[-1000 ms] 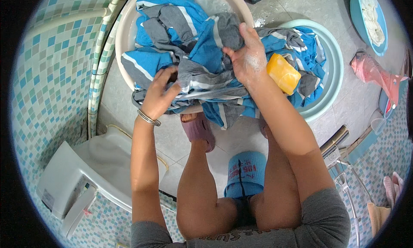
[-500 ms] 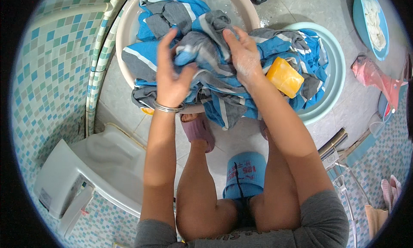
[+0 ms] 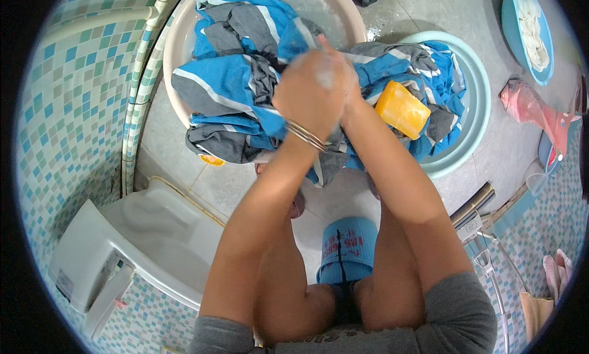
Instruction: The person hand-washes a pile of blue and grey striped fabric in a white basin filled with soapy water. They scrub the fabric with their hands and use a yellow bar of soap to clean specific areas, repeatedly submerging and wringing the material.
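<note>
Just swung left hand [image 3: 308,87] across to right hand [image 3: 351,91] above striped cloth [image 3: 222,79] — seemingly rubbing; can't tell whether either grip holds any.

Left hand [image 3: 308,89]: is overlapping the right, upper centre
Right hand [image 3: 351,89]: is showing partly behind
Forearms [image 3: 397,160]: are converging upward

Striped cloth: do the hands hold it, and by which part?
That cannot be told: the blurred hands overlap above the striped cloth, hiding any gripped part.
</note>
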{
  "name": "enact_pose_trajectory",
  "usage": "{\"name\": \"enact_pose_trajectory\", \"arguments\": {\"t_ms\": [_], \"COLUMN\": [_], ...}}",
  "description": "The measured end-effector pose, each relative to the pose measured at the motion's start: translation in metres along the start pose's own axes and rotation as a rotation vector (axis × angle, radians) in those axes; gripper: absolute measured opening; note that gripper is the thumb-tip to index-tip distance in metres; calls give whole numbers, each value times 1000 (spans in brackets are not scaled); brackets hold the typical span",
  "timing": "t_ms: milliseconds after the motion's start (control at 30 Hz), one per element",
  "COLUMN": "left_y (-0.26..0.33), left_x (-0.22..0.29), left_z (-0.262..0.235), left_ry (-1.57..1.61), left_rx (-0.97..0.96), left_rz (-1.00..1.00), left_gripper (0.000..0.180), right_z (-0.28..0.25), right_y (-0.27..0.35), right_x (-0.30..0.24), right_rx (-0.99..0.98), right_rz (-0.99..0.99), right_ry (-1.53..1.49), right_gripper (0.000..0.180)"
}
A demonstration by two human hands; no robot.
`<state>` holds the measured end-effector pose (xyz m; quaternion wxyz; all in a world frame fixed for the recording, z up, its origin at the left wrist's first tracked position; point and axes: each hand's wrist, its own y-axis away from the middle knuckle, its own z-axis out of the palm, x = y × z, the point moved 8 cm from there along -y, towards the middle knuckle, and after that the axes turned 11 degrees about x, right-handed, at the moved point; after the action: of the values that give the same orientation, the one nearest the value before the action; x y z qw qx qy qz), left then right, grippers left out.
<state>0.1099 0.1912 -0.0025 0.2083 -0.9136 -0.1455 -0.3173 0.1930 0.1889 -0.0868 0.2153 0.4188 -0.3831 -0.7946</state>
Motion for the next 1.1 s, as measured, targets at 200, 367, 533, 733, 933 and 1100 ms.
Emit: {"name": "enact_pose_trajectory", "arguments": {"t_ms": [200,367,533,733,933,1100], "left_y": [-34,-4,-1,8,11,-38], "left_x": [-52,-72,-28,-82,48,-30], "left_z": [-21,-62,-68,-48,-17,-10], "left_ry": [244,190,-154,217,79,-251], "left_rx": [-310,-798,-615,-367,-120,6], "left_rz": [-167,-164,148,-306,275,-41], "left_gripper": [17,31,63,27,19,23], "right_z": [15,5,-3,-1,-25,10], "right_y": [23,23,14,-4,-28,32], "right_x": [6,-31,-25,0,24,20], "right_rx": [-68,-74,58,40,-238,46], "right_rz": [208,-33,-147,-75,-419,195], "right_ry": [-2,-112,6,-79,51,24], "right_gripper": [42,46,43,42,40,37]}}
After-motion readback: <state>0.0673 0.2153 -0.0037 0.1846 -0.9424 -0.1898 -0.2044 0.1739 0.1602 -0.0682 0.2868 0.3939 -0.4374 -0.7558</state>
